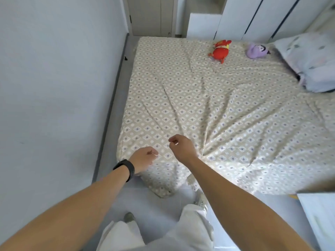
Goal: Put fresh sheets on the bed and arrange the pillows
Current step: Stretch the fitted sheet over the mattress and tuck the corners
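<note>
The patterned sheet (208,105) covers the bed, creased in a fan toward its near left corner. There the left hand (143,159) and right hand (181,146) have curled fingers; what they pinch cannot be told. A pillow (308,58) lies far right, beside two plush toys (220,50). Grey wall (54,69) stands left

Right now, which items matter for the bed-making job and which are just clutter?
Job: patterned sheet; pillow; left hand and right hand, both over the sheet's near corner.
Clutter: red plush toy; purple plush toy; wardrobe doors.
</note>
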`<move>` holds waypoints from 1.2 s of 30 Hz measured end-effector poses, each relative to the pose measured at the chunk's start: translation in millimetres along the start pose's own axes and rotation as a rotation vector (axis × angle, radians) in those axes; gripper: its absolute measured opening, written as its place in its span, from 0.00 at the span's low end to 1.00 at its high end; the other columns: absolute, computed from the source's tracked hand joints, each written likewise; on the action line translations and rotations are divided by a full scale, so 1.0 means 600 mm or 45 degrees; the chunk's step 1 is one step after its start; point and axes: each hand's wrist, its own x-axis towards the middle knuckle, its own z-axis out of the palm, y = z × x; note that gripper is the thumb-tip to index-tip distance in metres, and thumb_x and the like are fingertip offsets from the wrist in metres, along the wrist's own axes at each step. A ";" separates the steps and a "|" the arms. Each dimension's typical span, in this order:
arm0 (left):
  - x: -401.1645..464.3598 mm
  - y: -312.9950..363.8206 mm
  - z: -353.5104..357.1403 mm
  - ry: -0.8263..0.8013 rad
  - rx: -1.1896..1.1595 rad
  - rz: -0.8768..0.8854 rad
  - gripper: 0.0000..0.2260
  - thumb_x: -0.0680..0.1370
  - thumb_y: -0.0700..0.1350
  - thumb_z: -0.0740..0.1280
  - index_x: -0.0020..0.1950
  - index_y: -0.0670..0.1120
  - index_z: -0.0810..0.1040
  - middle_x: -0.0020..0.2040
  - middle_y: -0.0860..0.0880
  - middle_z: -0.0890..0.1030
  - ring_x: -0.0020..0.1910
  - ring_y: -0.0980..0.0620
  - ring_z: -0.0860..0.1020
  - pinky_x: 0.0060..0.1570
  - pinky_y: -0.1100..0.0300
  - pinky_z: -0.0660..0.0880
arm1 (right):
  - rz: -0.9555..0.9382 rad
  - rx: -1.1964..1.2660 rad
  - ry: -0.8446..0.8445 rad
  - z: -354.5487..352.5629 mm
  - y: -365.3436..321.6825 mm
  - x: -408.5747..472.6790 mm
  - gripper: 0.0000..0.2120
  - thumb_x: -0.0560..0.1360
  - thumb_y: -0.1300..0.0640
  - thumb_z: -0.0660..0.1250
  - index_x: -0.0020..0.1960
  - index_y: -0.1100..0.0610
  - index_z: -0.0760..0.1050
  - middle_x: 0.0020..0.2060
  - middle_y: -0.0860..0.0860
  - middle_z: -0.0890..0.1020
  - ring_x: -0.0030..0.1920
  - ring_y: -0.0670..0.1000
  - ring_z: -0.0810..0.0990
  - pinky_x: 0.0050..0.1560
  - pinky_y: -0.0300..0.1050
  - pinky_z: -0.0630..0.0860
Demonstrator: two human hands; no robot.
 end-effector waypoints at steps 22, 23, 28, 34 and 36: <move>-0.017 -0.100 -0.001 -0.257 0.163 0.040 0.08 0.81 0.41 0.61 0.53 0.49 0.79 0.51 0.48 0.82 0.44 0.50 0.83 0.44 0.58 0.76 | 0.138 -0.043 0.248 0.098 0.005 -0.127 0.09 0.79 0.54 0.63 0.55 0.49 0.81 0.53 0.44 0.81 0.54 0.47 0.78 0.49 0.46 0.78; -0.009 -0.117 -0.011 -0.237 0.160 0.011 0.07 0.81 0.41 0.62 0.53 0.49 0.79 0.51 0.47 0.83 0.43 0.49 0.83 0.43 0.58 0.76 | 0.155 -0.056 0.232 0.112 0.006 -0.128 0.08 0.79 0.53 0.63 0.54 0.49 0.81 0.52 0.44 0.81 0.54 0.47 0.78 0.49 0.47 0.78; 0.047 -0.194 -0.072 -0.248 0.140 -0.085 0.06 0.80 0.43 0.63 0.47 0.49 0.80 0.49 0.41 0.84 0.44 0.41 0.83 0.52 0.46 0.79 | 0.256 -0.098 0.232 0.162 -0.003 -0.091 0.08 0.80 0.49 0.64 0.49 0.51 0.80 0.48 0.44 0.81 0.51 0.47 0.79 0.48 0.46 0.74; 0.172 -0.256 -0.102 -0.227 0.246 0.012 0.08 0.79 0.43 0.60 0.52 0.52 0.77 0.48 0.50 0.82 0.42 0.50 0.81 0.44 0.55 0.78 | 0.229 -0.157 0.213 0.261 -0.023 0.043 0.10 0.80 0.46 0.63 0.51 0.50 0.80 0.49 0.44 0.81 0.51 0.48 0.77 0.48 0.51 0.79; 0.240 -0.284 -0.093 -0.180 0.291 0.058 0.10 0.79 0.44 0.60 0.57 0.51 0.77 0.50 0.51 0.81 0.45 0.51 0.80 0.43 0.57 0.76 | 0.172 -0.256 0.186 0.307 0.001 0.107 0.11 0.81 0.46 0.62 0.54 0.50 0.80 0.51 0.46 0.80 0.56 0.49 0.76 0.51 0.51 0.78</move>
